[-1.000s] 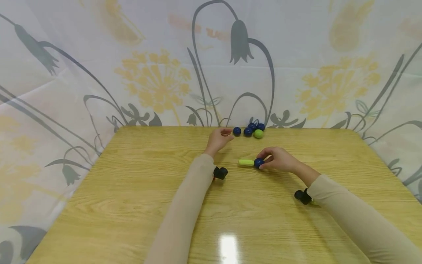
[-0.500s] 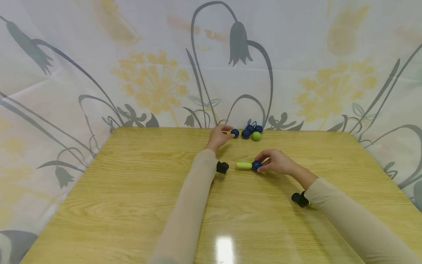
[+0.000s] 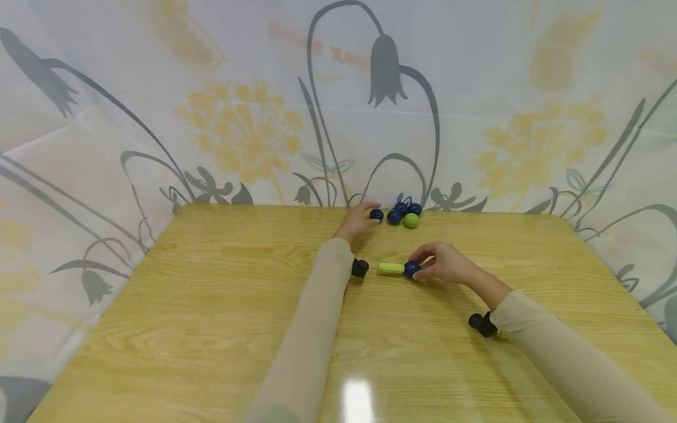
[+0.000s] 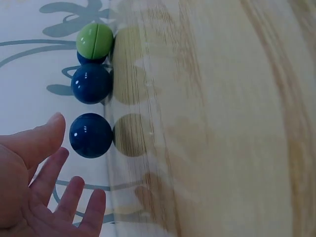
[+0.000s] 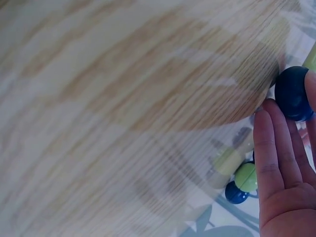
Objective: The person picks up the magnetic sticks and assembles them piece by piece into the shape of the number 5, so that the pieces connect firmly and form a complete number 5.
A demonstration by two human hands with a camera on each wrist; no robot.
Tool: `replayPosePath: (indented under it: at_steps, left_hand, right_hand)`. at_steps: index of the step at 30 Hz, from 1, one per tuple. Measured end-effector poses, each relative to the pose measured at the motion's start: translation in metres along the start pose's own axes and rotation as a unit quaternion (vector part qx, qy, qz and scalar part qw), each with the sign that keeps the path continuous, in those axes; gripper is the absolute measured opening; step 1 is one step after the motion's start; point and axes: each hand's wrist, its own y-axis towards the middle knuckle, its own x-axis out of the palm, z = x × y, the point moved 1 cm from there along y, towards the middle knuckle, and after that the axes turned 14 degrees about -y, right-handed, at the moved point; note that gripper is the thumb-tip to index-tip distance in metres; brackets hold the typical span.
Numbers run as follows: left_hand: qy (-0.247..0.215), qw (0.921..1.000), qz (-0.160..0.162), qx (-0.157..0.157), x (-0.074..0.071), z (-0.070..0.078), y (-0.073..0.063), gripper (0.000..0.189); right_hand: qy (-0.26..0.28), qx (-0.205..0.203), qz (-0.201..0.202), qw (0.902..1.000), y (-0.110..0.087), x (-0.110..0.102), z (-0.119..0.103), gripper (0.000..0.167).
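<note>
My left hand (image 3: 358,221) reaches to a glossy dark blue ball (image 3: 376,215) at the back of the wooden table. Its thumb and fingers are spread around the ball, and the left wrist view shows a gap between the thumb tip and the blue ball (image 4: 91,136). Nearer the middle, my right hand (image 3: 443,262) pinches a second dark blue ball (image 3: 412,269) between thumb and fingers. A short yellow-green rod (image 3: 390,268) extends left from that ball, end against it. In the right wrist view the pinched ball (image 5: 292,94) partly hides the rod (image 5: 310,58).
Right of the left hand, several blue balls (image 3: 394,217) and a green ball (image 3: 411,220) sit together along the table's (image 3: 211,294) back edge. A flower-printed cloth (image 3: 254,70) hangs behind. Black wrist cameras (image 3: 480,324) stick out from the sleeves.
My left hand has moved slightly right and forward, its fingers now around the back blue ball. The right hand keeps its pinch, with ball and rod nearly still. The head view shifted a little.
</note>
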Motion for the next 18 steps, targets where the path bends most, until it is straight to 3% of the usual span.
replayPosePath:
  at_steps: [8, 14, 18]
  left_hand:
    - [0.060, 0.9978, 0.025, -0.015, 0.001, 0.003, 0.000, 0.045]
    - [0.038, 0.9989, -0.027, -0.003, 0.003, 0.001, -0.008, 0.038]
    - [0.034, 0.9982, -0.049, -0.002, 0.005, 0.001, -0.023, 0.031]
  right_hand:
    - [-0.001, -0.002, 0.003, 1.0000, 0.000, 0.001, 0.001, 0.032]
    - [0.005, -0.004, 0.005, 1.0000, 0.000, 0.000, 0.001, 0.033]
    - [0.000, -0.007, 0.007, 0.9999, -0.001, 0.000, 0.000, 0.034]
